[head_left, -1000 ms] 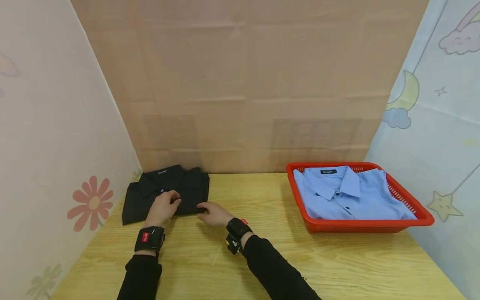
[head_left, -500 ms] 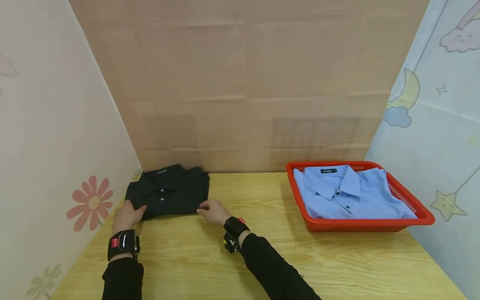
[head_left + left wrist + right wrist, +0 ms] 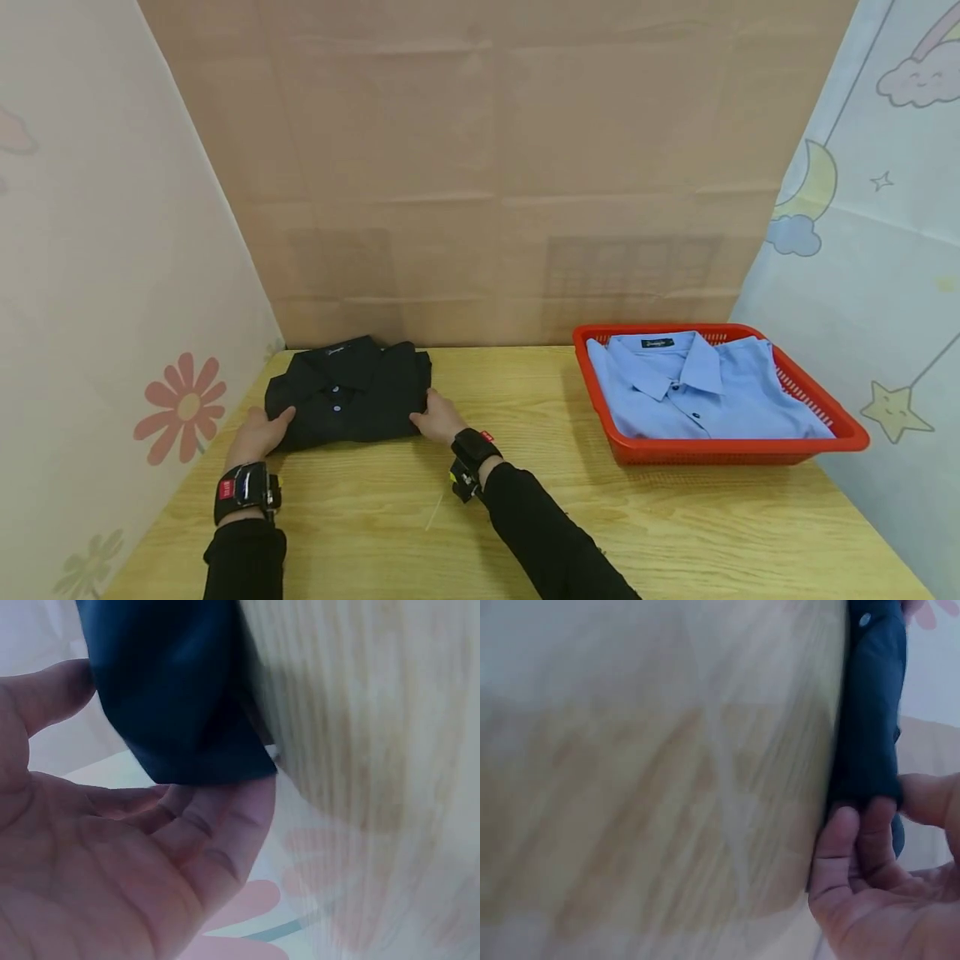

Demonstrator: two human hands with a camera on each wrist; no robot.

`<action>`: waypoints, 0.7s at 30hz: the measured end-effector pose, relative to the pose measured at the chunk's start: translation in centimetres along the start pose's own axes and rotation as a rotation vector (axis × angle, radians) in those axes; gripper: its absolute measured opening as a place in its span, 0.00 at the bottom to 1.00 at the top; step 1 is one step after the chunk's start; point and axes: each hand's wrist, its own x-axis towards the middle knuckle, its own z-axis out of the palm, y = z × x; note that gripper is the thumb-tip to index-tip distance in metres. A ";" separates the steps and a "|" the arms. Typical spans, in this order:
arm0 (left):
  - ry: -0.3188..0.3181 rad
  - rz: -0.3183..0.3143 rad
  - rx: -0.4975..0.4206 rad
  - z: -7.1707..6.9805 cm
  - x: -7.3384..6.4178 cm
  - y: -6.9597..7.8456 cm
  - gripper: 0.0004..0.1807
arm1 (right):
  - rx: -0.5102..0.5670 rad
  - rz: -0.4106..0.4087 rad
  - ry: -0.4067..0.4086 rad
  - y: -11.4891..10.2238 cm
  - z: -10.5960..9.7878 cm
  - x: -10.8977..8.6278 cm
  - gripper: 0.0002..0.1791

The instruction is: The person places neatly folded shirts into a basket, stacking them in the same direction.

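A folded black shirt (image 3: 356, 400), collar toward the back wall, lies at the far left of the table in the head view. My left hand (image 3: 257, 435) grips its left edge; the left wrist view shows the fingers tucked beneath the dark cloth (image 3: 172, 697) with the thumb at its side. My right hand (image 3: 439, 417) holds the shirt's right front corner. In the right wrist view, fingertips (image 3: 838, 829) go under the shirt (image 3: 870, 720) and the thumb lies against its upper side.
A red plastic basket (image 3: 720, 452) with a folded light blue shirt (image 3: 667, 392) in it stands on the right of the wooden table (image 3: 525, 400). A brown papered wall (image 3: 487, 167) closes the back; patterned side walls flank both sides.
My left hand has gone from the shirt's front to its left edge. Between both hands, the black shirt has shifted a little right and toward me. The basket has stayed put.
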 end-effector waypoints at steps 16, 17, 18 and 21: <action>-0.021 0.068 0.086 1.3 1.4 0.1 0.46 | -0.007 0.171 0.016 -0.2 -0.3 1.1 0.35; -0.029 0.070 0.065 1.4 1.5 0.2 0.45 | -0.023 0.171 0.024 0.0 -0.2 1.3 0.35; -0.035 0.068 0.034 1.4 1.5 0.2 0.45 | -0.025 0.169 0.031 0.0 -0.1 1.4 0.35; -0.053 0.061 -0.065 1.4 1.6 0.4 0.47 | 0.032 0.156 0.034 0.0 0.1 1.5 0.34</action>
